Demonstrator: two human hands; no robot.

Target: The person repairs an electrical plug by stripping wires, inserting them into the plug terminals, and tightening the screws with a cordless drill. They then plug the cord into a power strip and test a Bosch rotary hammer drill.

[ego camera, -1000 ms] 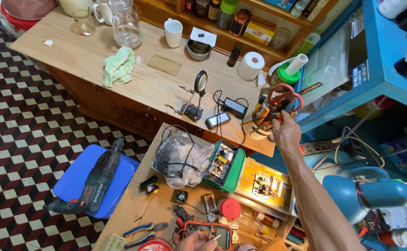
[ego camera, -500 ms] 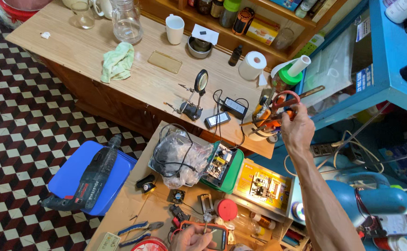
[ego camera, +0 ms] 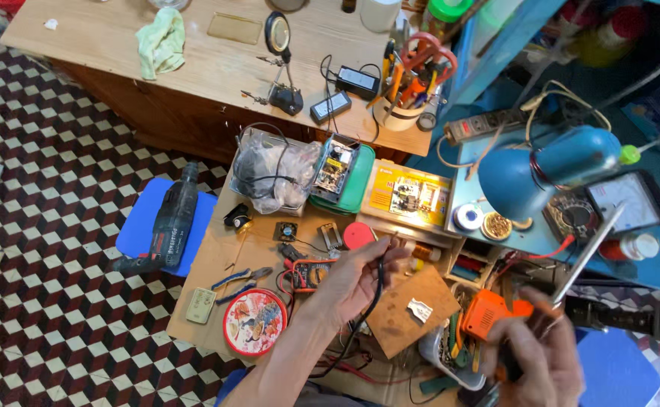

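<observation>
Fingers of the left hand pinch a black probe lead; the right hand is clenched round an orange soldering gun.

Held above the cluttered low bench, the lead runs upright through the pinch and trails down toward the person, near an orange multimeter. From the gun, low at the right, a long metal tip slants up and to the right. Beside it a white tub holds hand tools. A round red tin lies shut; farther off, a beige cup on the wooden bench bristles with orange-handled tools and scissors.
</observation>
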